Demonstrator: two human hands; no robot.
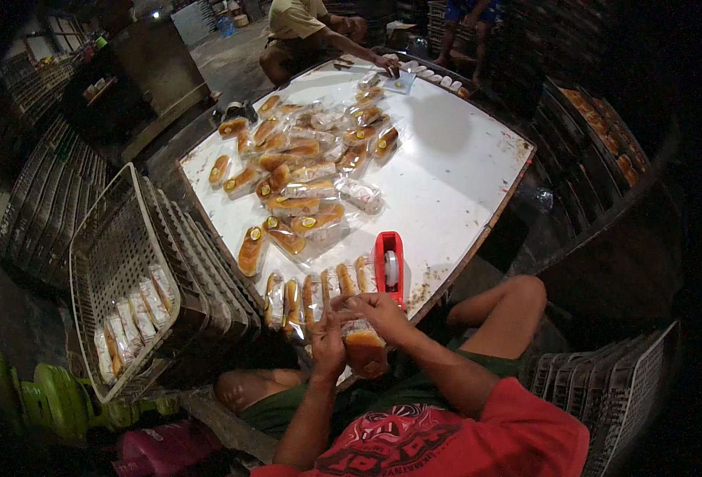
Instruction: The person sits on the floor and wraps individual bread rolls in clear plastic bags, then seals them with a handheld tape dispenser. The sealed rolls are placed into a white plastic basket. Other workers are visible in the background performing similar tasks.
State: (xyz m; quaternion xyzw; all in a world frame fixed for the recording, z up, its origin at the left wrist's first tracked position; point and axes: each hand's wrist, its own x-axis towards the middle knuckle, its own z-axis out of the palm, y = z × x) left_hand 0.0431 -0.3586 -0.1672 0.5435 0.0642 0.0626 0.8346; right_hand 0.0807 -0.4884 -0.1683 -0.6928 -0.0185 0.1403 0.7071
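Both hands meet at the near edge of the white table (pixel 446 197). My left hand (pixel 329 346) and my right hand (pixel 382 315) pinch the upper end of a clear plastic bag that holds a bread roll (pixel 364 352). The roll's browned side faces me, below the fingers. Just beyond my hands stands a red tape dispenser (pixel 389 244) with a roll of clear tape. Left of it, several wrapped rolls (pixel 313 298) form a row, partly hidden by my hands. Farther off lies a loose heap of bagged rolls (pixel 294 158), many with yellow round stickers.
At left, a tilted plastic crate (pixel 142 250) holds several wrapped rolls on top of stacked crates. Another person's hand (pixel 388 64) works at the far table edge beside unwrapped rolls (pixel 437 77). Trays of bread (pixel 601 131) stand at right, stacked crates (pixel 610 393) at lower right.
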